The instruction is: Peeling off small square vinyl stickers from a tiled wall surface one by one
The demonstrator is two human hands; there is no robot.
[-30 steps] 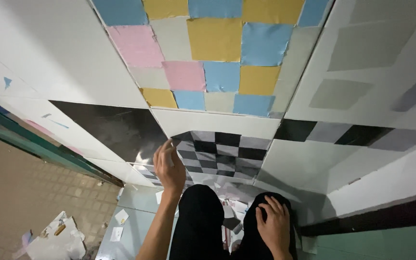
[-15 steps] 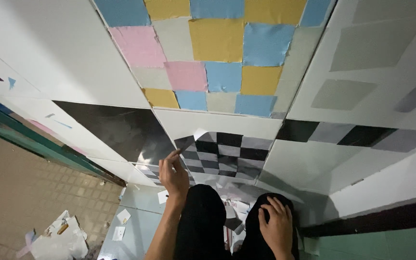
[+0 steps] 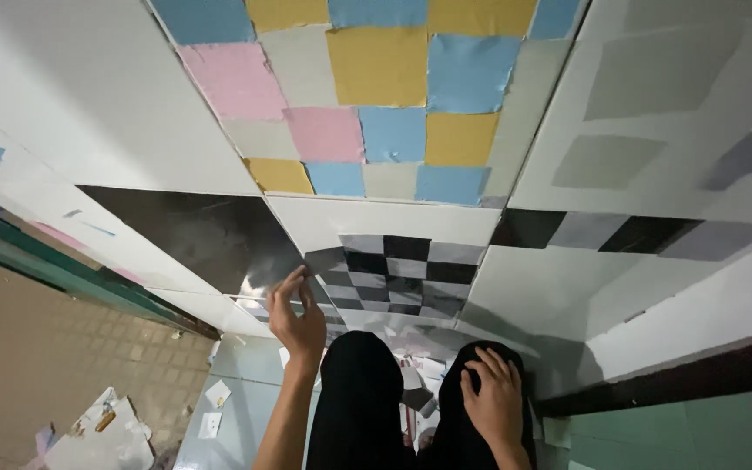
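Far left, floor level: brown tiled floor (image 3: 36,348) w/ torn paper scraps (image 3: 102,431) piled near bottom edge; a few small white bits lie on the pale green surface (image 3: 237,409) beside it.

Left-centre: glossy black panel (image 3: 193,231) on white wall (image 3: 71,104). Left hand (image 3: 296,315) raised at wall, fingers part-curled, thumb and fingertips (image 3: 293,277) at the left edge of the grey-and-black checker patch (image 3: 393,274). Contact looks like a light pinch or press on a corner piece; cannot tell whether anything is actually gripped.

Centre: checker patch sits low on a white tile, directly above person's black-clad knees (image 3: 367,392). Higher up, larger patchwork of pink, blue, yellow and grey paper squares (image 3: 376,96), edges rough.

Right-centre: right hand (image 3: 491,396) lies flat on right knee, fingers spread, holding nothing.

Right: row of black and grey squares (image 3: 628,235) along wall; faint grey patches (image 3: 611,161) above. Dark band (image 3: 689,374) runs below, green surface under it.
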